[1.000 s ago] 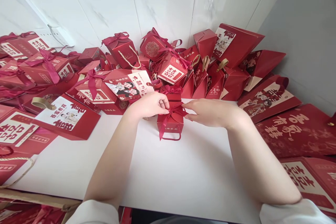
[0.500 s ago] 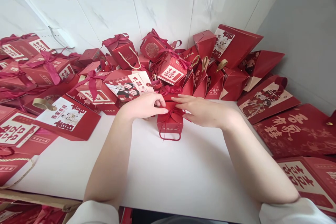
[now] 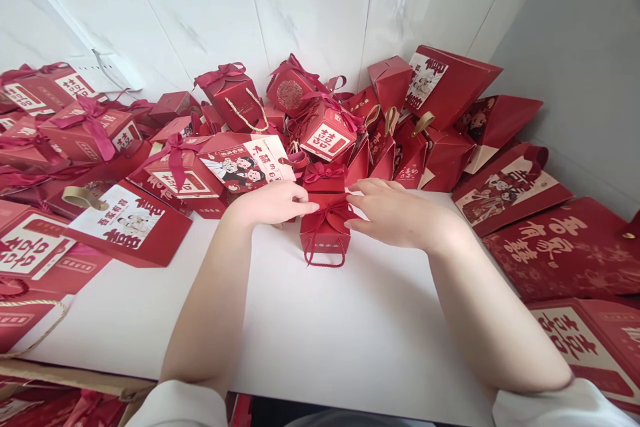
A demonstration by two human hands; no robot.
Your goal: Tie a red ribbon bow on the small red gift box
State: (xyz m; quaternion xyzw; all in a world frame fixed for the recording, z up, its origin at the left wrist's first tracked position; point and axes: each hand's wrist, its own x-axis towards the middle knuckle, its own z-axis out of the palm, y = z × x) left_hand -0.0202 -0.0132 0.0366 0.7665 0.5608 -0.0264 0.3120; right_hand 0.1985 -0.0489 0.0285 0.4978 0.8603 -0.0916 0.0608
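1. Near the front edge of the white surface [image 3: 350,333], two bare forearms with white sleeves are reaching away from the person toward its middle.
2. Toward the middle of the surface, a small red gift box [image 3: 325,230] is standing upright, with a cord handle hanging down its front face.
3. At the box's top, the left hand [image 3: 273,203] is touching the left side of the dark red ribbon bow [image 3: 330,208], its fingertips pressing together at the ribbon.
4. Opposite it, the right hand [image 3: 395,213] is resting against the bow's right side, fingers loosely extended and touching the ribbon.
5. Just behind the box, a second small red box [image 3: 323,177] is sitting.
6. Along the far edge and both side edges, a pile of red gift boxes and bags [image 3: 320,120] is leaning against the white tiled wall [image 3: 300,7].
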